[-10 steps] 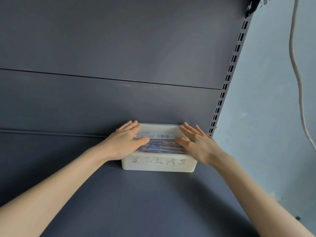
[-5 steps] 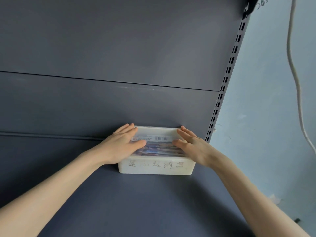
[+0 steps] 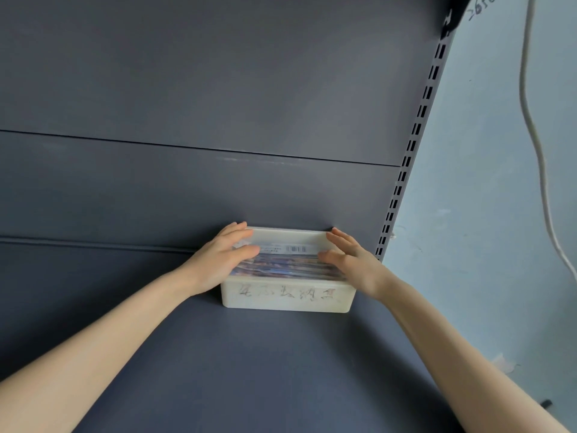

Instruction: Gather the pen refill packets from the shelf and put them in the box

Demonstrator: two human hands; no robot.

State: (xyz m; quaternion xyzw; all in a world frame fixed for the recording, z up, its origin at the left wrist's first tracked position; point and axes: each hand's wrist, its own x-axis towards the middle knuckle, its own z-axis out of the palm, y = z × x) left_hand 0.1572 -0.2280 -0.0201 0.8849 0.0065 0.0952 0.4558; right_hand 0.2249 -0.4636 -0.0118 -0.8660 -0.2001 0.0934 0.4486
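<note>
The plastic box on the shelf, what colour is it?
White, slightly translucent plastic box, with faded handwriting on its front wall; seen in the head view.

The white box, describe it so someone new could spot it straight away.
On the dark grey shelf, look at the back, near the slotted upright. The box sits between the left hand and right hand, the only white thing there, with faded handwriting on its front.

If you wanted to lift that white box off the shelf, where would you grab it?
Probably by its two short end walls, one hand from each side. The white box sits with its back against the shelf's rear panel, so only the ends and front are reachable. The left hand and right hand already lie at those ends, over the pen refill packets inside.
</note>
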